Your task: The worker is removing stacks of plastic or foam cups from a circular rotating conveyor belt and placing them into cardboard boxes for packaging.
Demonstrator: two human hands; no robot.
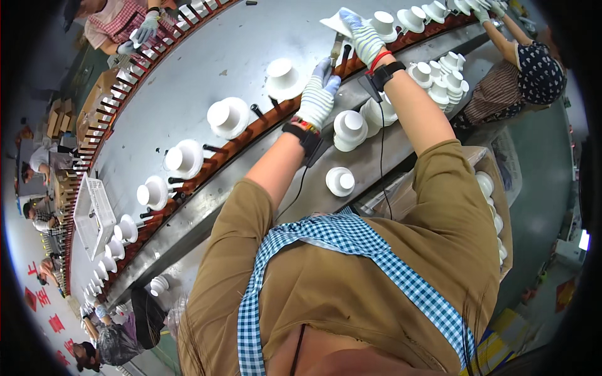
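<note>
In the upper middle, my right hand [365, 39], in a striped knit glove, is closed on a white flanged cup-shaped piece [336, 22], tilted with its wide rim toward the left. My left hand [318, 94], gloved alike, is lower and to the left, over the conveyor edge. Its fingers are bent near a narrow grey-brown strip [337, 47] beside a black peg [346, 52]; what they grip is hidden. Just left of that hand, a white flanged piece [283, 79] sits at the conveyor, and another [383, 26] is right of my right hand.
A brown conveyor edge with pegs [235, 147] curves around a grey table [182, 81]. Stacked white pieces [442, 78] stand on the metal ledge [301, 188] before me. A white basket [94, 213] is at left, a carton [495, 213] at right. Co-workers [533, 75] work along the line.
</note>
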